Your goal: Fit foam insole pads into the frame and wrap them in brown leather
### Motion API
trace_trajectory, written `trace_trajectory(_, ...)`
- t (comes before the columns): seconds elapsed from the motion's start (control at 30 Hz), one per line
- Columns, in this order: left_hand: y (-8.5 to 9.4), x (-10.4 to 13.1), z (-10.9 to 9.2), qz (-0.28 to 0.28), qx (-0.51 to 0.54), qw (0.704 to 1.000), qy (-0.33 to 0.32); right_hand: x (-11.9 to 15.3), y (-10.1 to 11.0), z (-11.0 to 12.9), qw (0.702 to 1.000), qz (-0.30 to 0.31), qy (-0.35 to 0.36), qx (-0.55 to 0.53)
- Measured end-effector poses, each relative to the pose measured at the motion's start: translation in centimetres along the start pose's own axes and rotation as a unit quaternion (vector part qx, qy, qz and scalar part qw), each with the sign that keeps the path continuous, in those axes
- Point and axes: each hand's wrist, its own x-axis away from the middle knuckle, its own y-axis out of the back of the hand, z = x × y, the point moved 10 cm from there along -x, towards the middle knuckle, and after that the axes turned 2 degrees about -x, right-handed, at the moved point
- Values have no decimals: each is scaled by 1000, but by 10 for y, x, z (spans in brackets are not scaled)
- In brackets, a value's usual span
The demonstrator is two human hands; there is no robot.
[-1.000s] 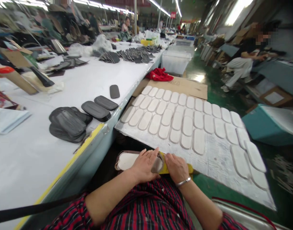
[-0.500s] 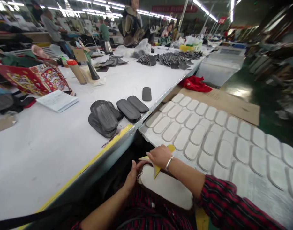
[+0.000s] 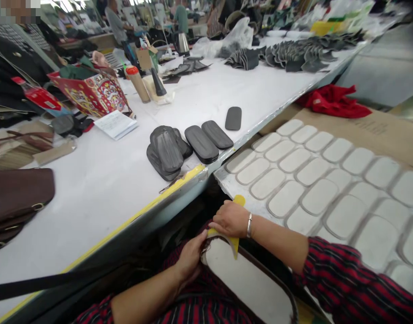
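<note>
On my lap lies a long white pad with a brown edge (image 3: 250, 281). My left hand (image 3: 190, 258) grips its near-left end. My right hand (image 3: 231, 219) presses a yellow scraper (image 3: 235, 245) onto the pad's end; a silver bracelet sits on that wrist. To the right a board (image 3: 226, 180) carries rows of white oval pads (image 3: 285, 198). On the white table (image 3: 101, 180) to the left lie dark grey oval pieces (image 3: 201, 143) and a small stack of them (image 3: 166, 150).
A red cloth (image 3: 331, 101) lies on cardboard (image 3: 388, 135) behind the board. The table also holds a brown bag (image 3: 17, 193), a notepad (image 3: 116, 123), a red printed box (image 3: 92, 92), a bottle (image 3: 137, 83) and more dark pieces (image 3: 294, 54) far back. People work in the background.
My view has swung left and closer to the table. The pad on my lap turned so its end points to my hands; my right hand moved the yellow scraper onto that end.
</note>
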Motion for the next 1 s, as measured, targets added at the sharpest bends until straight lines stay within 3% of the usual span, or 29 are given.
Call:
trace_trajectory(0.13,-9,6,-19,61,-140,986,-61,11,-9,4,1000,4,-1,-20)
trace_trajectory(0.23,-26,11,-32,129,-218,964,-84,23,-10,3,998,-12,-58,-35)
trace_trajectory(0.33,-34,4,-35,166,-231,958,-44,48,-11,-8,987,-5,-152,-44)
trace_trajectory(0.4,-38,-3,-34,191,-226,955,-4,83,-11,-25,967,0,-246,-61)
trace_trajectory(0.47,-43,-9,-34,221,-244,944,24,136,-6,-40,936,-18,-336,-108)
trace_trajectory(0.53,-47,-16,-33,242,-281,928,39,200,2,-41,898,-58,-390,-196)
trace_trajectory(0.63,-56,-25,-32,266,-309,912,55,285,5,-7,805,-119,-443,-376)
trace_trajectory(0.7,-65,-27,-30,292,-307,903,64,311,-2,33,712,-169,-455,-508)
trace_trajectory(0.77,-73,-25,-29,315,-306,896,63,304,-15,74,610,-228,-440,-618)
trace_trajectory(0.83,-77,-20,-32,325,-299,896,47,270,-33,105,534,-271,-422,-681)
trace_trajectory(0.9,-75,-14,-36,328,-285,900,25,224,-52,124,510,-292,-415,-694)
trace_trajectory(1.0,-62,-1,-39,331,-218,918,-10,160,-70,128,542,-324,-427,-648)
